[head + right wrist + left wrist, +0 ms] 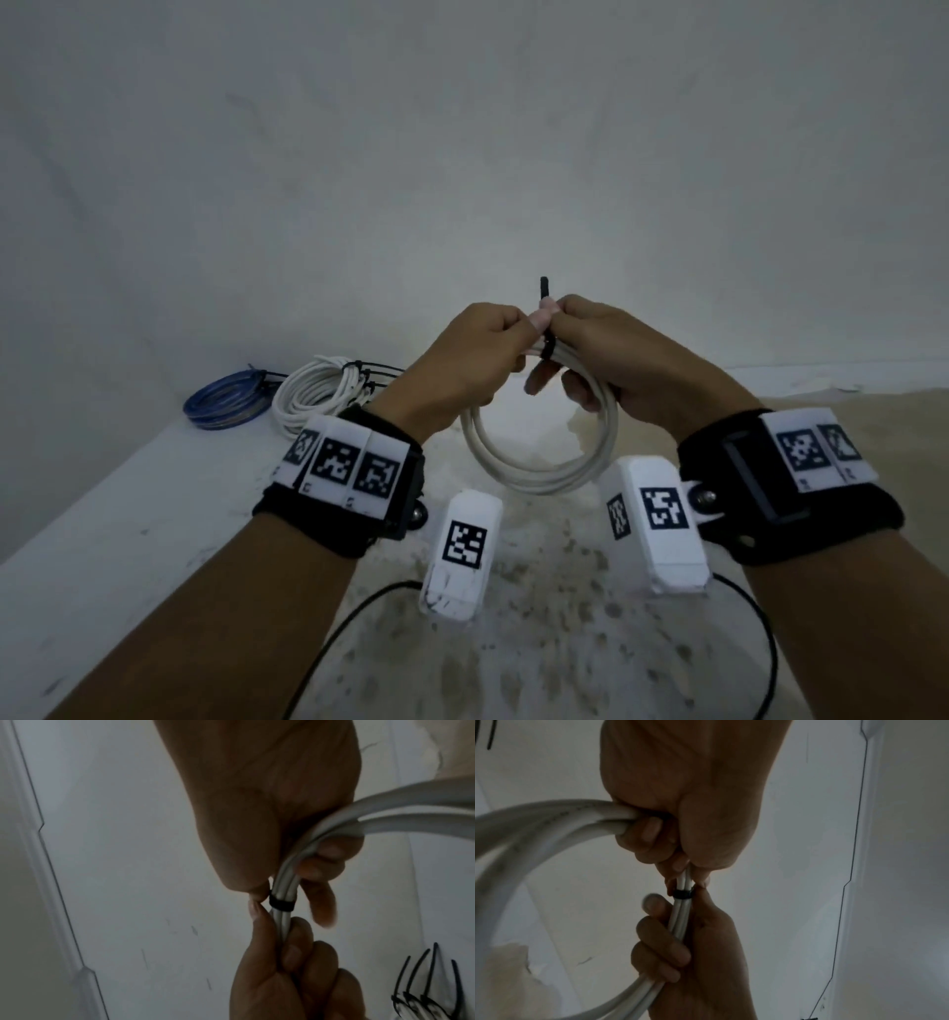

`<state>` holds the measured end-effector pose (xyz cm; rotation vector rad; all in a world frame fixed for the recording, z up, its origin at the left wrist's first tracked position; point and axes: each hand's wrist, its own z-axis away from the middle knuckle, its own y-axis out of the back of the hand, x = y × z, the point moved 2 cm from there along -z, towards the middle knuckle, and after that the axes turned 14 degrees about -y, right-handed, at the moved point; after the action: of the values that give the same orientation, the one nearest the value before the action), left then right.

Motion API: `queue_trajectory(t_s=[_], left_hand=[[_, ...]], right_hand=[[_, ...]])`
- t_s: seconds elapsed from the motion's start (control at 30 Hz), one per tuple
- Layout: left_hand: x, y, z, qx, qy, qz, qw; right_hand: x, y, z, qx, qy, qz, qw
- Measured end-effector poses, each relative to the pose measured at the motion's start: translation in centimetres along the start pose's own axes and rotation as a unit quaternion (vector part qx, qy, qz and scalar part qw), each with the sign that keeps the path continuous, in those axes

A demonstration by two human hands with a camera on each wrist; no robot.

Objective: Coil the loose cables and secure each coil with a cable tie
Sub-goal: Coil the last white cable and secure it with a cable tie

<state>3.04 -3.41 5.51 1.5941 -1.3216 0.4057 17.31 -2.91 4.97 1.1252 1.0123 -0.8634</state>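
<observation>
Pale, plain wall [462, 154] behind; light dim. White bench [102, 539] ran along the left, its surface scuffed. To the right of it a sandy, mottled surface [539, 642] with dark speckles; whether that was floor or more bench, could not tell.

At the bench's far end lay a blue cable coil [226, 398], and just beside it, to the right, a white cable coil [318, 393] with black ties [375, 372] sticking out sideways. Both coils lay flat.

Both forearms reached forward, each wrist wearing a black strap with white marker blocks. A thin black lead [334, 637] trailed down from the rigs.

The hands met in mid-air above the sandy surface, knuckles nearly touching. The left hand [462, 360] was curled round the top of a whitish cable coil [534, 473], thumb and forefinger pinched close at the tie. The right hand [616, 354] was likewise curled round the strands on the other side, one finger loosely extended. The coil hung below the hands as a loop of several turns, clear of the surface.

A black cable tie [281, 903] was cinched round the bundled strands between the two grips; its free tail [544, 290] stood up above the fingertips.
</observation>
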Motion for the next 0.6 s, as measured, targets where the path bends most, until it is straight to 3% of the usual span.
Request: queue_trajectory(t_s=[0.2,0.33,0.4,0.5,0.53,0.6], left_hand=[[3.8,3.6,1.9,0.074,-0.004,0.048,0.996],[4.4,6.4,4.1,0.096,-0.025,0.14,0.985],[4.2,6.7,5.2,0.12,-0.022,0.252,0.96],[3.6,6.5,6.0,0.174,-0.001,0.414,0.893],[3.4,6.5,6.0,0.203,0.018,0.429,0.88],[3.1,6.8,6.1,0.255,0.049,0.4,0.879]], right_hand=[[-4.3,-1.3,2.5,0.006,0.06,-0.047,0.997],[-6.6,-1.9,3.5,0.019,0.057,-0.226,0.972],[-7.5,-2.5,3.5,0.044,0.054,-0.266,0.961],[-8.0,-4.2,2.4,0.12,0.056,-0.253,0.958],[-8.0,-4.9,2.1,0.154,0.063,-0.237,0.957],[-7.8,-6.3,1.9,0.233,0.094,-0.194,0.948]])
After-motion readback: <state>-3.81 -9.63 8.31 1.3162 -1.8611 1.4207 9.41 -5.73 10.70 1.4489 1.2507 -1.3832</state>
